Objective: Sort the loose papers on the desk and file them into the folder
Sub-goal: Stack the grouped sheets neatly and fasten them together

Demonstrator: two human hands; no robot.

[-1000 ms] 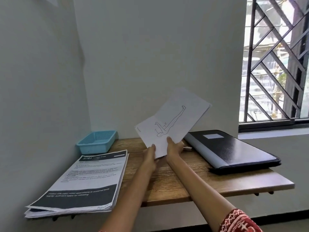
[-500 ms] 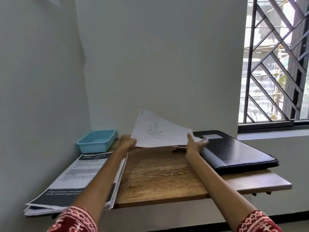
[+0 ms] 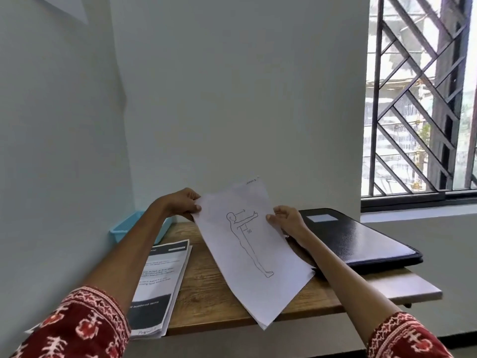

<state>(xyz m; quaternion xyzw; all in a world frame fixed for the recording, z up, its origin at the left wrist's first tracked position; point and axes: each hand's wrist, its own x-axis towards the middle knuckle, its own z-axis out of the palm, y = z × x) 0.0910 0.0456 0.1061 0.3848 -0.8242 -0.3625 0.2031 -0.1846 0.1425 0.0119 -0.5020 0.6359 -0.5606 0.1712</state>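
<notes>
Progress, judged from layout: early. The black leather-look rectangular folder point(image 3: 353, 239) lies closed on the wooden desk point(image 3: 206, 288), nothing visibly filed in it. A stack of printed white sheets with dark header bands point(image 3: 160, 288) sits unsorted on the desk, below the left forearm and well apart from the folder. In hand: a white sheet of paper with a line drawing of a standing figure point(image 3: 247, 249), possibly more than one sheet at its near corner; cannot tell. Left hand point(image 3: 180, 202) pinches its far left corner, thumb on top; right hand point(image 3: 286, 219) pinches the right edge, fingers curled round it. Sheet is tilted, hanging down toward the viewer between both hands, above the desk. Folder lies just right of the right hand. Remaining: open folder, file this sheet, then the stack.
</notes>
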